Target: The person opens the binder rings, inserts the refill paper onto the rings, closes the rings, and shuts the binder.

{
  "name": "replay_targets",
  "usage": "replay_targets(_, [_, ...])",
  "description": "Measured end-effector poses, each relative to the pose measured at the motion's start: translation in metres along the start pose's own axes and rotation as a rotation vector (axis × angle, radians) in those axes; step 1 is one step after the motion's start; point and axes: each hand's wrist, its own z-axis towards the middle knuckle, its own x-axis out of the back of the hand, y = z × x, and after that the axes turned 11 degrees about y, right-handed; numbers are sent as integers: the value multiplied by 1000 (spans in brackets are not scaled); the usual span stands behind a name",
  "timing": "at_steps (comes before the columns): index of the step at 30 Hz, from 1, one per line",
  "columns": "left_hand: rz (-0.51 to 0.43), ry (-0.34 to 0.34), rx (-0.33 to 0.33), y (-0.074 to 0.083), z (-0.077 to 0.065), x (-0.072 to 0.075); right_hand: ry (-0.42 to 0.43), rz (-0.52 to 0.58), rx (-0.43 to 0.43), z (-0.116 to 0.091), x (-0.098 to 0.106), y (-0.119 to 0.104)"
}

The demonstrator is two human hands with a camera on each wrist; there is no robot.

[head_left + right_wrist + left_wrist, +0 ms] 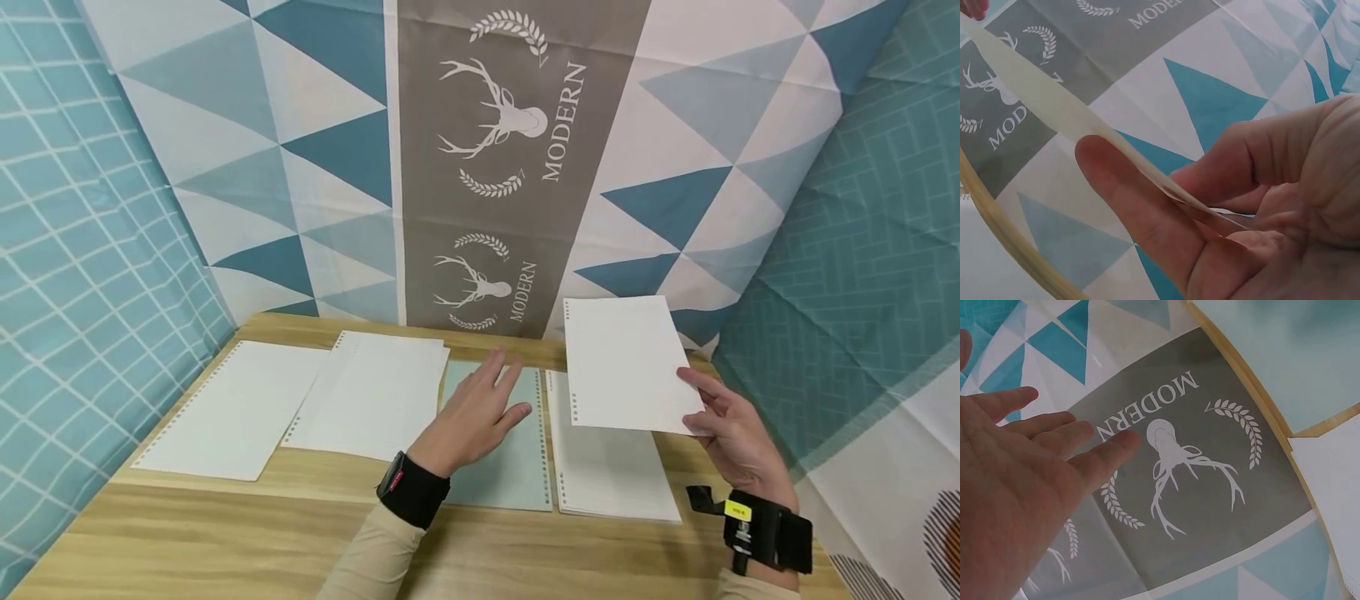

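My right hand [731, 429] pinches the right edge of a white loose-leaf sheet [626, 362], which has punched holes down its left side. In the right wrist view the sheet [1054, 103] appears nearly edge-on, between the thumb and fingers. It is held up over a white punched stack [618, 479] on the table. My left hand [472, 412] hovers over a pale green punched sheet [502, 467], its fingers extended and nothing in them. The left wrist view also has this hand [1029, 462] with fingers spread apart.
Further left on the wooden table [225, 542] lie a white punched pile [367, 396] and a white punched sheet [232, 408], slightly overlapping. A patterned cloth [330, 167] hangs behind the table, with blue tiled cloth [82, 208] along the left side.
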Motion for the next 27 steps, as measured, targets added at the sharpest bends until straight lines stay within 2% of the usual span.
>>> replay_targets(12, [24,-13,-42,9,-1,-9,-49,-156,55,-3,-9,-7])
replay_targets(19, [25,-51,-45,15,-3,-13,-57,-289,70,-10,-14,-16])
replay_targets(27, [51,-97,-90,24,-5,-25,-117,-318,72,-16,-15,-21])
